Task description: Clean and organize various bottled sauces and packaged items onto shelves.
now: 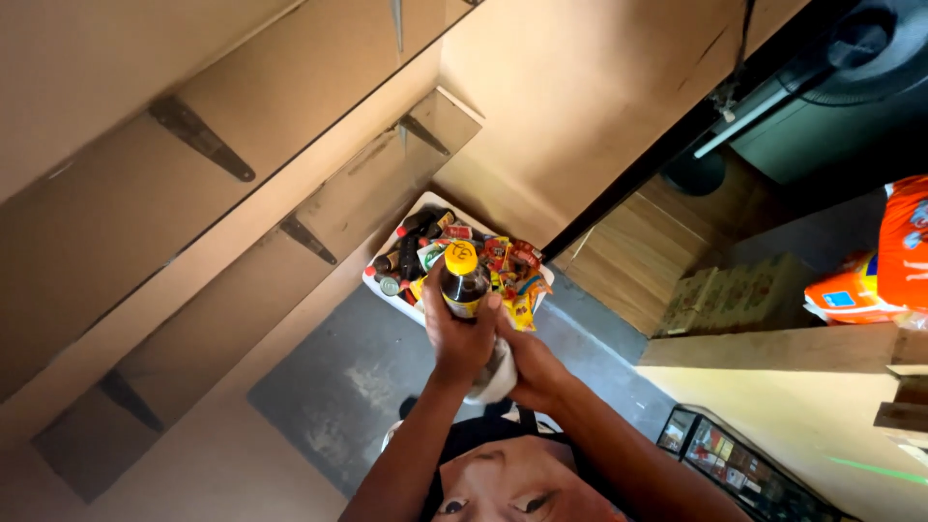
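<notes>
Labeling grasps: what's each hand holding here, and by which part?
Left hand grips a dark bottle with a yellow cap around its lower body. Right hand holds a white cloth against the bottle's base.

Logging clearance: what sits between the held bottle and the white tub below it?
Nothing in the head view: the yellow-capped bottle, gripped by the left hand, overlaps the white tub of bottles and snack packets directly.

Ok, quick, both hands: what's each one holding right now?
Left hand: closed around the dark bottle with the yellow cap.
Right hand: closed on a white cloth, pressed to the bottle's base.
</notes>
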